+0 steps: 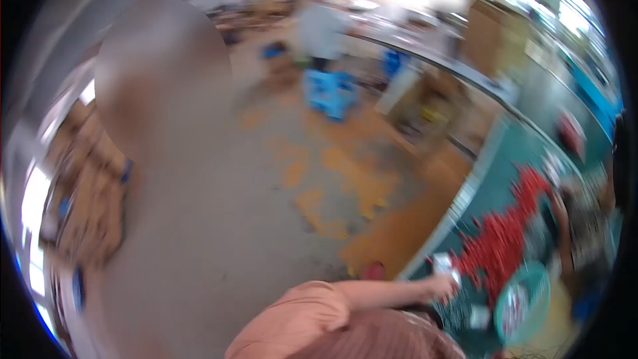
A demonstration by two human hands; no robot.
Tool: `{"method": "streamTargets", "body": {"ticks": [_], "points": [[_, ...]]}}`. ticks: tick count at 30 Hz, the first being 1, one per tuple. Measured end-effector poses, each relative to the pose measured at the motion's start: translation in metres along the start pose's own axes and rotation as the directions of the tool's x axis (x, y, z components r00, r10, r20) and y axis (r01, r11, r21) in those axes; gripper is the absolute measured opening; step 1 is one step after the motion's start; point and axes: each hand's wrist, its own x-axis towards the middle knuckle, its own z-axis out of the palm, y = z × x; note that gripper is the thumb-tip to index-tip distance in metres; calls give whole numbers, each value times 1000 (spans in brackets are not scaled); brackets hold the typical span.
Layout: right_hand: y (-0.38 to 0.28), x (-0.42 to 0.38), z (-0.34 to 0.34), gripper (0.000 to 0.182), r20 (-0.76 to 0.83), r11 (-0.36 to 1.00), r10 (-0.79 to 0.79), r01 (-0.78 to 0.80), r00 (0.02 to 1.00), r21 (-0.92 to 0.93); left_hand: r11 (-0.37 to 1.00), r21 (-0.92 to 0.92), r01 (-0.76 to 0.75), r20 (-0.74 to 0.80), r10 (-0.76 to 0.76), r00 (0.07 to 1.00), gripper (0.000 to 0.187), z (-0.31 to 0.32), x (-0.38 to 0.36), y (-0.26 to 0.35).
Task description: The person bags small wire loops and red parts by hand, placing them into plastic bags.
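My left hand (444, 288) is over the near edge of the green table (492, 179), beside a small white item (442, 264). Its fingers look bent, but blur hides whether they hold anything. A long pile of red pieces (495, 246) lies just past the hand. To the right of it stands a round green basket (524, 302) with whitish and reddish contents. Another small white piece (479, 317) lies left of the basket. My right hand cannot be seen.
Across the table a person's arm (563, 229) reaches beside the red pile. Cardboard boxes (425, 110) stand beyond the table's far end. A blue stool (330, 93) is on the floor near a standing person (321, 32). Stacked cardboard (90, 193) is at left.
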Motion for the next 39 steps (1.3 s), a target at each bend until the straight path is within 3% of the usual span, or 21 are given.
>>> {"method": "streamTargets", "body": {"ticks": [2, 3, 4, 5, 10, 13, 18, 22, 25, 31, 33, 35, 37, 38, 39], "points": [[-14, -29, -1, 16, -135, 995, 72, -81, 988, -63, 985, -166, 56, 32, -51, 998, 31, 5, -15, 25], [-64, -26, -13, 16, -183, 967, 253, -242, 950, 82, 984, -178, 31, 59, -21, 998, 29, 6, -9, 20], [-73, -22, -7, 18, -235, 962, 214, -163, 948, 221, 909, -406, 92, 32, -86, 996, 29, 18, -18, 36], [-107, -13, -10, 21, -221, 930, 232, -149, 947, 337, 925, -371, 83, 22, -80, 997, 35, 25, -16, 38], [-180, 29, 25, 18, -267, 907, -140, 232, 953, 351, 920, -390, 50, 180, 23, 983, 71, 34, -26, 43], [-211, 49, 38, 21, -224, 861, -214, 292, 951, 417, 940, -341, 1, 189, 68, 980, 74, 34, -29, 43], [-221, 69, 78, 18, -202, 843, -205, 278, 958, 460, 951, -301, -67, 214, 136, 967, 68, 39, -38, 43], [-217, 74, 90, 11, 21, 476, -13, -12, 1000, 879, 979, -95, -182, 93, 190, 977, 56, 33, -32, 34], [-204, 78, 90, 11, 133, 439, -22, -110, 991, 891, 992, -123, 13, 114, 1, 993, 46, 31, -37, 40], [-192, 81, 96, 9, 78, 479, -16, -61, 997, 876, 994, -67, -81, 78, 86, 993, 37, 38, -33, 34], [-186, 82, 92, 11, 69, 455, -11, -56, 998, 889, 999, 7, 34, 47, -34, 998, 32, 28, -30, 34], [-183, 83, 79, 10, 87, 402, -25, -70, 996, 913, 996, 89, 26, -17, -25, 1000, 28, 24, -29, 36], [-181, 85, 71, 8, 120, 567, -102, -42, 988, 823, 977, 189, -94, -100, 114, 988, 23, 31, -31, 53], [-181, 84, 65, 7, 140, 619, -146, -19, 979, 785, 953, 178, -246, -54, 259, 964, 18, 31, -25, 48], [-184, 83, 58, 6, 161, 668, -191, 8, 968, 744, 919, 302, -253, -37, 276, 960, 17, 31, -25, 48]]}}
